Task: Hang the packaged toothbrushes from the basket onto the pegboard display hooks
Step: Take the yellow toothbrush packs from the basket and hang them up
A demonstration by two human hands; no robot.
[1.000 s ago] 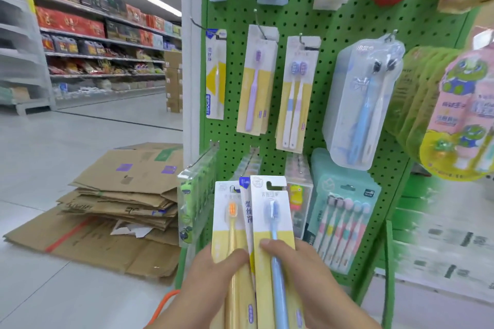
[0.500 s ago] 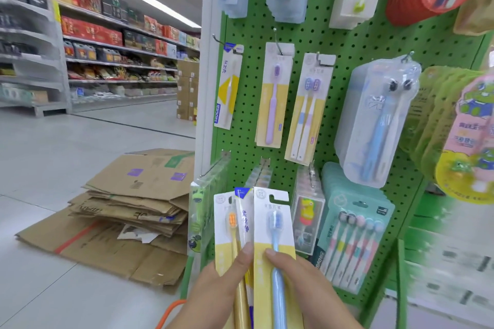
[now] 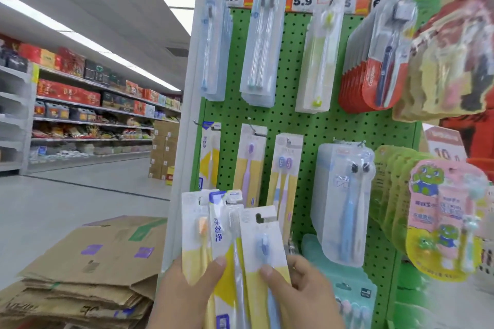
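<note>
A fan of toothbrush packs [image 3: 232, 243] is held low before the green pegboard [image 3: 299, 125], the left hand [image 3: 187, 294] pinching two, the right hand [image 3: 299, 294] gripping the blue one. Its hang-hole is best lined up squarely with a hook [image 3: 251, 125] before being slid on.

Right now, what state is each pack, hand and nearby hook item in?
Left hand: gripping the orange-brush yellow card pack, upright, not hung.
Right hand: thumb pressing the blue-brush yellow card pack, upright, not hung.
Blue-topped white card pack: sandwiched between those two, held.
Purple-brush yellow card pack: hanging on its hook.
Flattened brown cardboard boxes: stacked on the floor.
</note>
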